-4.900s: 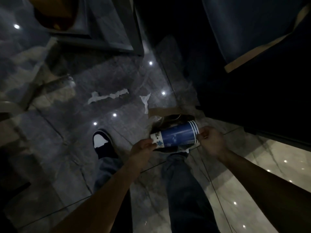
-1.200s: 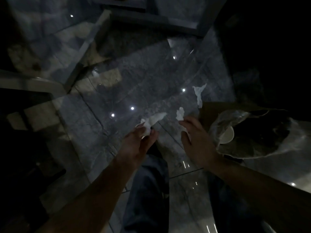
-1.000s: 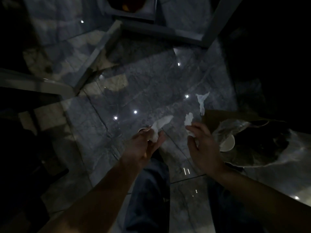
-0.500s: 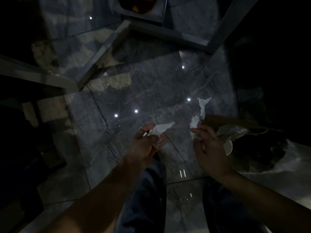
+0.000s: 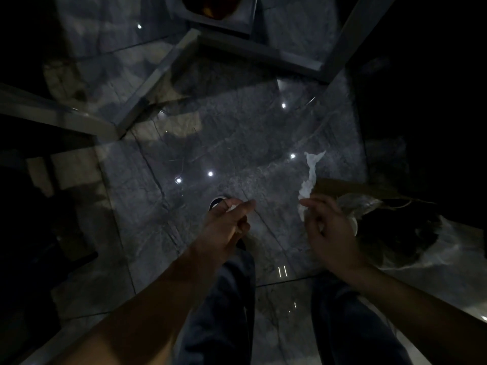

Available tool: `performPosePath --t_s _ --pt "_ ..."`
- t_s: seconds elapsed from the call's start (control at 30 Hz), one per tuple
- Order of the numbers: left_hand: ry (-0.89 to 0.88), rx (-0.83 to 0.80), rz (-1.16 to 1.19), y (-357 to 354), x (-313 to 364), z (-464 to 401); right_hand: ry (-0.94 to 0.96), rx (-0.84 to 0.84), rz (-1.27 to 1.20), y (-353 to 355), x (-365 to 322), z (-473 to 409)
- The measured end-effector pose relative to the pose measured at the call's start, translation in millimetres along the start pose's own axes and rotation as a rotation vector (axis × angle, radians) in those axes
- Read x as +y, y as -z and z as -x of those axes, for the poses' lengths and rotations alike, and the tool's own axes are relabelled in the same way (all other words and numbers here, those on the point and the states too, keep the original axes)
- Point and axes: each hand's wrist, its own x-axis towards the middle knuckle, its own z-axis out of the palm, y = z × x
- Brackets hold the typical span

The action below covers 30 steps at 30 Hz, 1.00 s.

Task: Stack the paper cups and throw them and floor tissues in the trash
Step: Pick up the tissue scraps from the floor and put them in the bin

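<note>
The scene is dim. My left hand (image 5: 228,221) is closed in a fist around a crumpled white tissue (image 5: 233,207), of which only a small bit shows between thumb and fingers. My right hand (image 5: 326,233) pinches a second piece of tissue (image 5: 303,204) that sticks up past its fingertips. Another strip of tissue (image 5: 313,163) lies on the grey marble floor just beyond it. Right of my right hand stands the trash bin (image 5: 400,233), lined with a clear plastic bag (image 5: 354,202). A white paper cup rim (image 5: 355,225) shows inside it, mostly hidden by my hand.
My shoe toe (image 5: 216,203) pokes out behind my left hand and my legs fill the bottom centre. Metal frame bars (image 5: 155,90) cross the floor at the upper left and top. A dark wall or furniture closes off the right side.
My left hand has curled shut and balled up the tissue that was sticking out of it. My right hand has drawn its tissue slightly nearer the bin.
</note>
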Motion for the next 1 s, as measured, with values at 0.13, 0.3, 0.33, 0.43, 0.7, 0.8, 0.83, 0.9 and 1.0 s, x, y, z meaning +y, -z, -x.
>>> performPosePath --t_s 0.13,0.3,0.33,0.43,0.7,0.8,0.83,0.9,1.0 --pt "0.001 -0.019 0.023 -1 1 3 0.008 -0.005 -0.024 5 2 -3" --pt "0.034 0.013 0.131 -5 1 6 0.027 -0.009 -0.028 5 6 -7" --pt "0.042 0.003 0.130 -5 2 6 0.026 -0.017 -0.028 5 6 -7" --pt "0.028 0.019 0.063 -3 2 3 0.038 -0.038 -0.035 4 5 -8" --pt "0.084 0.088 0.028 -8 8 -9 -0.163 -0.164 -0.540 4 -13 -11" --pt "0.090 0.091 0.095 -19 12 -8 -0.282 -0.215 -0.825 4 -28 -12" --pt "0.091 0.094 0.105 -22 14 -7 -0.309 -0.231 -0.894 4 -33 -12" --pt "0.106 0.062 0.107 -26 15 -7 -0.340 -0.260 -1.014 2 -43 -12" --pt "0.151 -0.070 0.140 -32 17 -1 -0.327 -0.284 -1.097 0 -53 -13"
